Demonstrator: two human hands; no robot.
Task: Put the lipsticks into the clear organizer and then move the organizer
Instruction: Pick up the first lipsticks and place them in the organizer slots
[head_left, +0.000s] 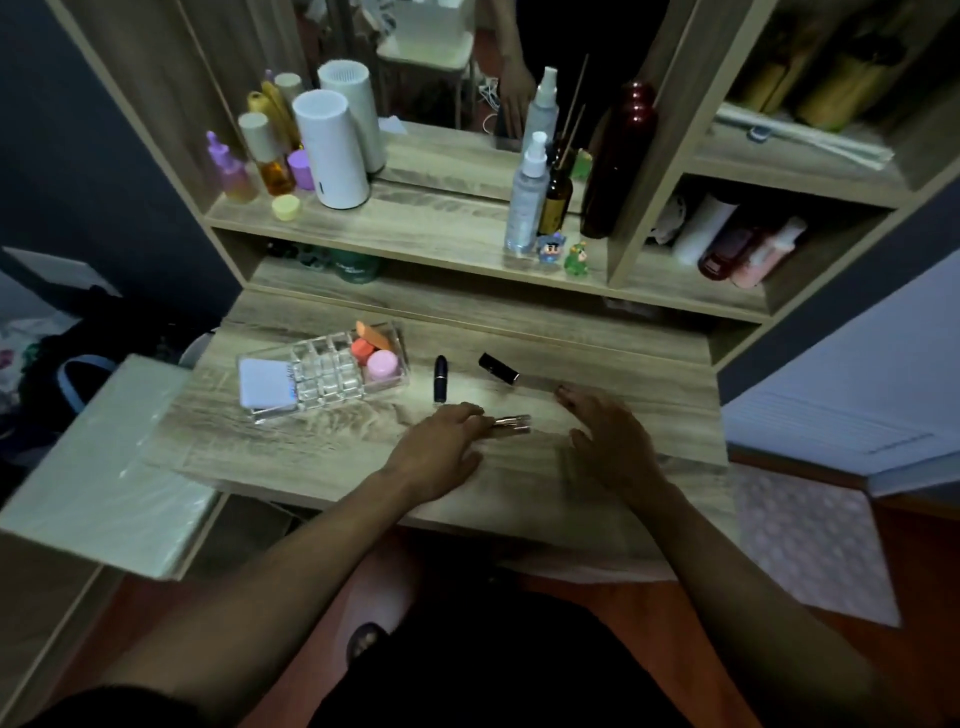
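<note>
A clear organizer (332, 387) sits on the left of the wooden desk, holding a white compact, an orange sponge and pink and orange jars; its small middle slots look bare. Three lipsticks lie to its right: a dark bullet-shaped lipstick (440, 379), a black square lipstick (498, 368) and a metallic pinkish lipstick (514, 423). My left hand (441, 449) rests flat on the desk with its fingertips touching the metallic lipstick's left end. My right hand (605, 423) hovers spread and blurred just right of it, holding nothing.
A raised shelf behind carries a white cylinder (331, 150), bottles, a spray bottle (527, 200), a dark red bottle (621, 156) and small figurines. A mirror stands behind them. A plastic-wrapped board (109, 467) juts out at the left. The desk's front edge is near my body.
</note>
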